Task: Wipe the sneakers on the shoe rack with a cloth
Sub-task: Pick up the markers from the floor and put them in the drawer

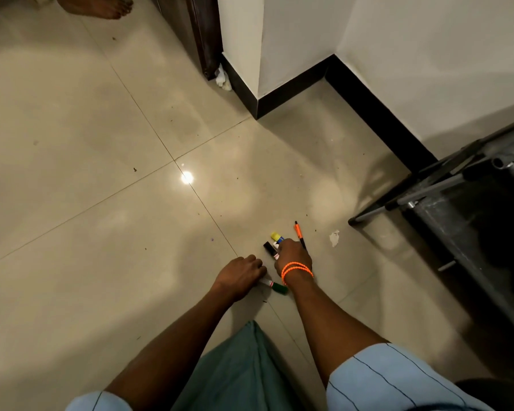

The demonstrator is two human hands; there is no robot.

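The floor [101, 188] here is pale glossy tile with a ceiling light glaring off it, running to a white wall with a black skirting [368, 108]. The person is crouched low, both arms reaching down to a small litter of markers. The left hand [240, 274] has its fingers curled over a green-capped marker [275, 286] lying flat on the tile, seemingly pinning or gathering it. The right hand [293, 256], an orange bracelet [296, 269] at its wrist, reaches into the cluster just beyond, where a yellow-capped marker [276, 236] and a black-capped marker [269, 248] lie side by side; its fingertips are hidden behind the knuckles, so I cannot tell whether it has hold of one or only touches them. An orange pen [299, 234] lies just beside that hand. I would judge this as clearing the floor before the real job. The shoe rack [445, 185], a grey tubular frame, stands well apart to the right, its shelves too dark to show any sneakers, and no cloth is in either hand. A scrap of white paper [334, 238] lies between markers and rack, a crumpled white wad [223, 79] sits by the dark door frame, and someone's bare foot [101, 7] shows far off.
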